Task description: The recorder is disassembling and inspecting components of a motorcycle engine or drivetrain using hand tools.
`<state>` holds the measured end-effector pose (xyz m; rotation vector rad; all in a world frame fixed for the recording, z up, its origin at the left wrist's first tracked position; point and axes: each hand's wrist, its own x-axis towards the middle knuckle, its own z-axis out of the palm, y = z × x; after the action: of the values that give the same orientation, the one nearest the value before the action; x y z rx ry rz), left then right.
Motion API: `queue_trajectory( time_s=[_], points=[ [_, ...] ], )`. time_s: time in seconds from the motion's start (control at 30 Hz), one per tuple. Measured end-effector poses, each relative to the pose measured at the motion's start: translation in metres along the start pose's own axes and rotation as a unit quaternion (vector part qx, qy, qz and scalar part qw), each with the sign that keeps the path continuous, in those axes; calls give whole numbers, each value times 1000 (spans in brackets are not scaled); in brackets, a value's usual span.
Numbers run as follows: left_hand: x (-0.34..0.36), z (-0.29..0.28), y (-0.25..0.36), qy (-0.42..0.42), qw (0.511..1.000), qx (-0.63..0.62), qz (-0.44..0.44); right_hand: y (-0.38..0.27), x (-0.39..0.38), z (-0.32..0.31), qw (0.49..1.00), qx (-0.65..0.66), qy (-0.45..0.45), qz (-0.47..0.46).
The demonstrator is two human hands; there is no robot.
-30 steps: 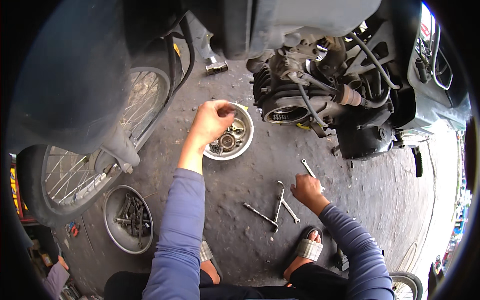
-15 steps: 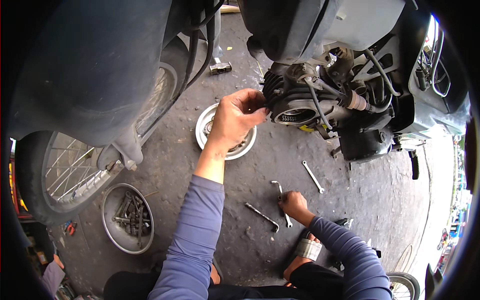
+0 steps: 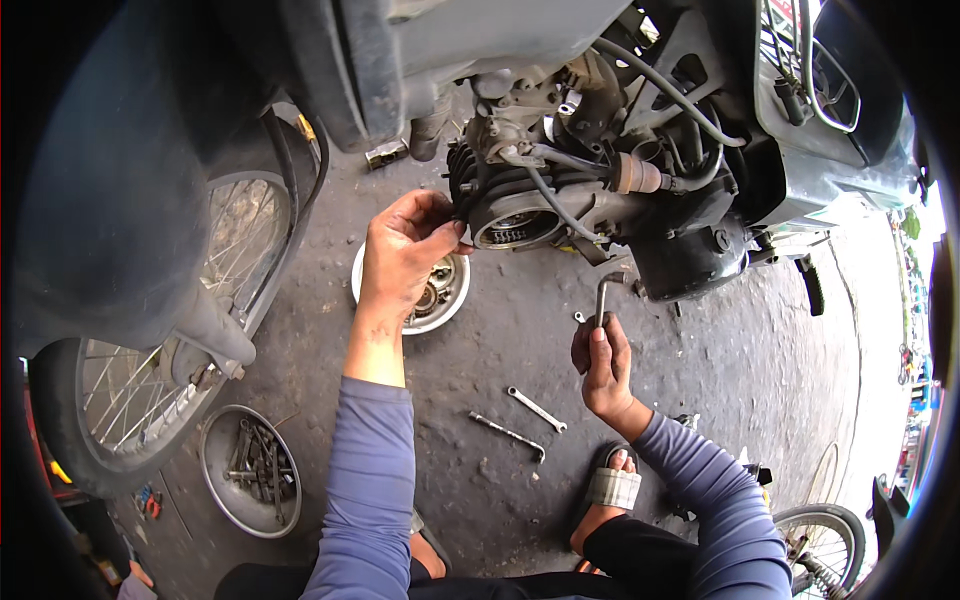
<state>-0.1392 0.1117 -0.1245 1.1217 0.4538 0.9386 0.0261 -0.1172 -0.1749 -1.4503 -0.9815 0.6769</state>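
Observation:
My right hand [image 3: 606, 375] is closed around an L-shaped socket wrench [image 3: 601, 296], its bent end raised below the engine's dark round cover [image 3: 690, 262]. My left hand [image 3: 402, 255] is pinched at the finned cylinder head [image 3: 462, 178], beside a round opening [image 3: 516, 230] that shows a toothed part inside. Whatever lies between the left fingertips is hidden. Under the left wrist stands a round silver-rimmed basin [image 3: 462, 290] holding metal parts. An open-end spanner [image 3: 537, 409] and another bent wrench [image 3: 508, 437] lie on the floor.
A steel bowl [image 3: 214, 482] of bolts and sockets sits at the left, near the motorcycle's front wheel [image 3: 75, 420]. A hammer head [image 3: 386, 154] lies behind the engine. The motorcycle's body hangs over the top. Another wheel [image 3: 845, 525] shows at lower right.
My right hand has lifted the L-shaped wrench off the floor and brought it up toward the engine. The left hand stays at the cylinder head. The whole view has shifted right.

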Motion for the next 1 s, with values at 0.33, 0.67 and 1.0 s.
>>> queue_trajectory(
  time_s=[0.33,0.67,1.0],
  points=[
    [-5,-22,-24,14,998,-42,-48,-58,46,-18,890,-303,136,-312],
    [-4,-1,-1,135,981,123,69,-55,36,-13,973,-143,83,-162],
    [3,26,28,47,904,357,231,-52,33,0,909,-323,-83,-248]
  ],
)
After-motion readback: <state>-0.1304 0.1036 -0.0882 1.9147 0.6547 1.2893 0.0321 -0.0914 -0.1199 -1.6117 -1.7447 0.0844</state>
